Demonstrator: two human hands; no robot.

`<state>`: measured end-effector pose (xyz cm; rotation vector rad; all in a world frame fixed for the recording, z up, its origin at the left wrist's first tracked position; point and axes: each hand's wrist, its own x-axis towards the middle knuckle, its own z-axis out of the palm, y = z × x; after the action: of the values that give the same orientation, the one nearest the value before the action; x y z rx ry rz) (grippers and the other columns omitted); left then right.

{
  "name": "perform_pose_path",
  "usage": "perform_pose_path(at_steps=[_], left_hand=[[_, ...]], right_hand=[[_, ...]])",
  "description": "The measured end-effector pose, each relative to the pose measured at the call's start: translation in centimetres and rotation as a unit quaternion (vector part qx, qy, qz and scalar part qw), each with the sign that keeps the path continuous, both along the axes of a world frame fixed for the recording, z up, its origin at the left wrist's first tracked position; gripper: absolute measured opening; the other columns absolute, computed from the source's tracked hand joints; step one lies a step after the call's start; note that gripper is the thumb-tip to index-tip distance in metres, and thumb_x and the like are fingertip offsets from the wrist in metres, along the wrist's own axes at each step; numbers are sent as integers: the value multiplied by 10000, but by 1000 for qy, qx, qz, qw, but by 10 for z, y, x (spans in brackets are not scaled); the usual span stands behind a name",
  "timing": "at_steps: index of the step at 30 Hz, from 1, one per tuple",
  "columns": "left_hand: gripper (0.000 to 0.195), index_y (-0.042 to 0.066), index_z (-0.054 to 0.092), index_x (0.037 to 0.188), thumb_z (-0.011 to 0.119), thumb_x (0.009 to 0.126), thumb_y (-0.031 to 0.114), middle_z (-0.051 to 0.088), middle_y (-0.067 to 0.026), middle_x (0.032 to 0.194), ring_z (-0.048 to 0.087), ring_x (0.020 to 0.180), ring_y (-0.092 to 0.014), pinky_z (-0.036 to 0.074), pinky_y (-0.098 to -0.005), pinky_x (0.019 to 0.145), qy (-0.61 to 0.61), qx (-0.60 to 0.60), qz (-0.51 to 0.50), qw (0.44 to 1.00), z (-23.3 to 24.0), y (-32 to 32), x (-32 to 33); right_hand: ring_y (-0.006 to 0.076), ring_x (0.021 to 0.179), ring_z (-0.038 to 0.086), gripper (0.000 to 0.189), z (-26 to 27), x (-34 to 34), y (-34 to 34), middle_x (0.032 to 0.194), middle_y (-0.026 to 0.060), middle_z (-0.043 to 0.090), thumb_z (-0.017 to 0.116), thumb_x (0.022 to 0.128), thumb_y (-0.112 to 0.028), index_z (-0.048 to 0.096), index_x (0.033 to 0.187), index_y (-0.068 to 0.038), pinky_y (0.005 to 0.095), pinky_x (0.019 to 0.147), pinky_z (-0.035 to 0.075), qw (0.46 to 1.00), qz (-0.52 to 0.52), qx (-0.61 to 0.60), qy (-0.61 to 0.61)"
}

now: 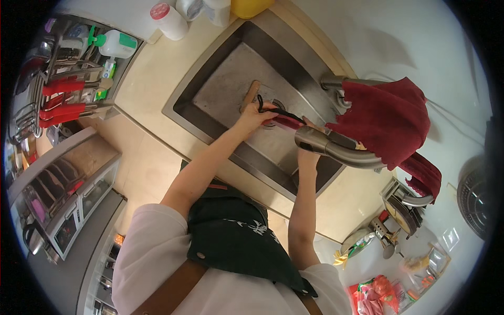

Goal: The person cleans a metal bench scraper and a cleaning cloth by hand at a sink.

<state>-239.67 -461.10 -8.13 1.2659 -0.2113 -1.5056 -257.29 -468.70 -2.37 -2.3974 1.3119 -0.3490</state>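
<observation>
Over the stainless steel sink (220, 84), my left hand (256, 116) is closed on one end of a dark strap or cord (289, 114), with a loop sticking up beside the fingers. Reddish-pink material (286, 123) hangs just below this strap. My right hand (309, 139) is at the strap's other end, largely covered by the faucet spout (311, 139), so its grip is hard to make out. A wooden-looking piece (252, 92) lies on the sink floor behind my left hand, near the drain (278, 104).
Dark red cloths (388, 118) drape over the faucet. White bottles (173, 23) and a yellow container (250, 7) stand behind the sink. On the left, a rack holds red-handled utensils (65, 87) near a green-topped pump bottle (118, 44). Pans (399, 216) stand on the right.
</observation>
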Motion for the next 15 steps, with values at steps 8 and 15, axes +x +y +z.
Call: perform_pose_path(at_steps=[8,15], left_hand=[[395,40,423,1227,496,841,89,521,-109,1135,539,989,-191,436,-346,873,257,-27,118,959,33,9,-49],[325,-1,471,1163,501,867,130,547,-140,1155,564,1019,-307,428,-488,911,548,74,168,816,-28,-5,-30]], right_hand=[[233,917,549,261,-49,50,8,999,134,563,535,818,-81,573,1073,-45,307,831,419,922,-228,247,-194],[165,919,526,271,13,54,39,992,60,562,480,754,52,572,998,-26,267,831,404,887,-186,277,-318]])
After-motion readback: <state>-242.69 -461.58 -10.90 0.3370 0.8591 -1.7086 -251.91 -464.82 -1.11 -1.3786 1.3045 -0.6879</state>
